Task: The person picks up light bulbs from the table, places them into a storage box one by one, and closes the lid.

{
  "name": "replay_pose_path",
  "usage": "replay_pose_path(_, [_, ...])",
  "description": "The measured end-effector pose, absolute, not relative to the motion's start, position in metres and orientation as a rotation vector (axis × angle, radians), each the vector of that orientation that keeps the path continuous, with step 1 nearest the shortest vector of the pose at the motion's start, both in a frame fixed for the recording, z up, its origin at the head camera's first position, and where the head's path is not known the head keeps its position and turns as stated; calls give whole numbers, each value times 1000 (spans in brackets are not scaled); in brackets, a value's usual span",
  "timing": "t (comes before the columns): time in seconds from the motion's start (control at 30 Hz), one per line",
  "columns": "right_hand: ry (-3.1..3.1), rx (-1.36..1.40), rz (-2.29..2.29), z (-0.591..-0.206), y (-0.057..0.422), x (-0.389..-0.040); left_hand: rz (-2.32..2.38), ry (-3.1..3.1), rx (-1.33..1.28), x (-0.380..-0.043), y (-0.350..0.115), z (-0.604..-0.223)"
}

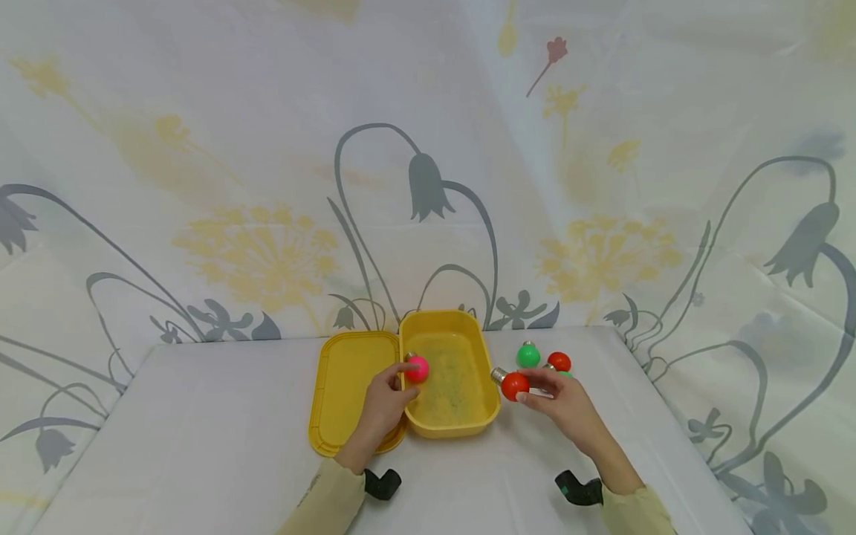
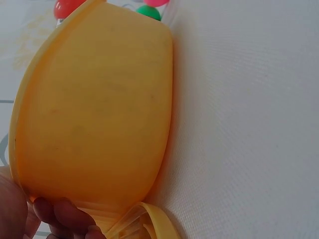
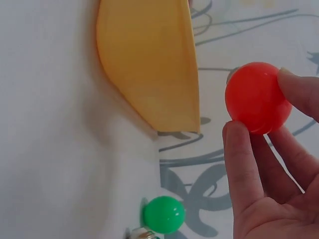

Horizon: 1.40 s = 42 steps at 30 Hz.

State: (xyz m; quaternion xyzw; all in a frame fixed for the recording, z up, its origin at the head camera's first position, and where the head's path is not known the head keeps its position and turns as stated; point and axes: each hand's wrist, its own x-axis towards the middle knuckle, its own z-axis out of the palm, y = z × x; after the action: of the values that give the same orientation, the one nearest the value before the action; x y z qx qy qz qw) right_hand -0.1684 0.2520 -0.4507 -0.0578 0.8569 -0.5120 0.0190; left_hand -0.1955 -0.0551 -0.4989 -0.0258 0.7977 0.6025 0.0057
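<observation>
In the head view my left hand (image 1: 388, 401) reaches over the left rim of a yellow plastic container (image 1: 448, 431). Its index finger and thumb pinch a round pink light bulb (image 1: 419, 369) just inside that rim. The left wrist view shows curled fingers (image 2: 65, 216) at the container's wall (image 2: 94, 109), which hides the pink bulb there. To the right of the container, my right hand (image 1: 568, 409) holds a red light bulb (image 1: 515, 387) by its round glass, the metal base pointing left. In the right wrist view, fingertips and thumb surround this red bulb (image 3: 256, 97).
A yellow lid (image 1: 344, 394) lies against the container's left side. Behind my right hand are a green bulb (image 1: 528, 355), another red bulb (image 1: 559, 361) and a partly hidden green one (image 1: 565, 374). A flower-patterned curtain (image 1: 428, 245) stands behind the white table (image 1: 221, 431).
</observation>
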Motion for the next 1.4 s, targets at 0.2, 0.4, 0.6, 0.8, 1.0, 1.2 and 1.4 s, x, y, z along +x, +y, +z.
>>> replay_pose_path(0.2, [2651, -245, -1555, -445, 241, -182, 1891, 2492, -91, -196, -55, -498])
replay_pose_path(0.4, [2590, -291, -1580, -435, 227, -196, 1882, 2493, -97, -197, -55, -498])
replay_pose_path(0.6, [2560, -371, -1591, -430, 215, -210, 1885, 2488, -84, -197, -55, -498])
replay_pose_path(0.8, [2560, -400, -1581, -428, 203, -221, 1883, 2473, -87, -197, -54, -498])
replay_pose_path(1.0, [2554, -388, -1561, -425, 190, -233, 1887, 2471, -91, -196, -55, -497])
replay_pose_path(1.2, [2512, -410, -1570, -425, 179, -248, 1880, 2479, -86, -196, -56, -497])
replay_pose_path(1.4, [2474, -378, -1565, -430, 172, -257, 1869, 2467, -103, -196, -56, -498])
